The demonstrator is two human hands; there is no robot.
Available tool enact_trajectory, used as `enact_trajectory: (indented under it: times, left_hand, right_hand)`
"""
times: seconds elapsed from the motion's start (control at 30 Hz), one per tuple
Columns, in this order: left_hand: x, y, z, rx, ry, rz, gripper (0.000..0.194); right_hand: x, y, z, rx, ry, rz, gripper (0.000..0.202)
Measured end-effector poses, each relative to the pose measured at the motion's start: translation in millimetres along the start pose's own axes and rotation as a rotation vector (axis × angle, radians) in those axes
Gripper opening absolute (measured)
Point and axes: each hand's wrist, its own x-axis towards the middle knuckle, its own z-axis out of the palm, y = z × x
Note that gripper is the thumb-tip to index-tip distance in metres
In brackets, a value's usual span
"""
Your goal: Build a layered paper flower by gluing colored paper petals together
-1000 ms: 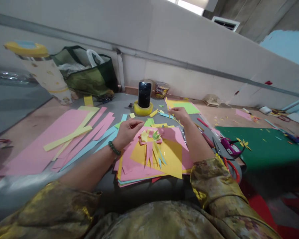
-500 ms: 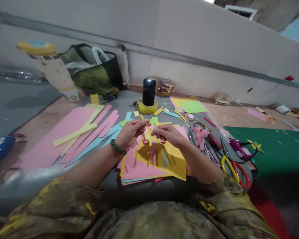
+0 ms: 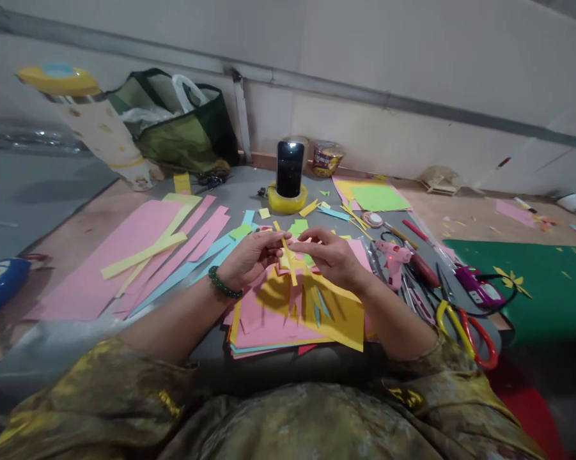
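A narrow yellow paper strip (image 3: 293,272) slants between my two hands above a stack of coloured paper. My left hand (image 3: 255,257), a green bead bracelet at its wrist, pinches the strip between thumb and fingers. From the other side, my right hand (image 3: 334,257) has its fingertips at the strip, closed on it near my left fingertips. Beneath them lie pink paper (image 3: 268,322) and a yellow-orange sheet (image 3: 348,319), with thin blue slivers on top. Small yellow and pink pieces right behind the strip are partly hidden.
Pink sheets (image 3: 96,268) and cut strips lie at left. A phone (image 3: 289,169) stands in a yellow tape roll (image 3: 286,202). To the right are a pink glue gun (image 3: 394,257), scissors (image 3: 466,329), a purple power box (image 3: 479,287) and a green sheet (image 3: 546,281). Behind stands a green bag (image 3: 186,134).
My right hand's fingers have loosened from a tighter pinch and reach straighter toward the strip. The strip's lower end now shows more plainly. The camera view has shifted slightly.
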Motion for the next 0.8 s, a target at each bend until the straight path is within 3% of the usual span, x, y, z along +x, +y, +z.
enact_trajectory:
  times: [0.1, 0.23, 0.43, 0.57, 0.67, 0.8]
  left_hand:
    - [4, -4, -3.9, 0.022, -0.058, 0.011, 0.005]
    - [9, -13, -10.9, 0.078, -0.167, 0.051, 0.018]
    - [5, -17, -12.4, 0.121, -0.220, 0.176, 0.029]
    - [4, -16, -11.0, 0.074, -0.193, 0.203, 0.029]
    - [5, -14, -10.4, 0.035, -0.156, 0.191, 0.022]
    - [5, -12, -9.4, 0.001, -0.120, 0.136, 0.016]
  right_hand:
    - [0, -2, 1, -0.017, -0.033, -0.015, 0.028]
    - [1, -8, 8, 0.079, -0.058, 0.065, 0.028]
    - [9, -17, 12, 0.482, 0.032, 0.568, 0.046]
    - [12, -18, 9, 0.698, 0.038, 0.851, 0.048]
    - [11, -16, 10, 0.821, 0.011, 0.982, 0.050]
    - [11, -14, 10, 0.920, 0.014, 1.030, 0.049]
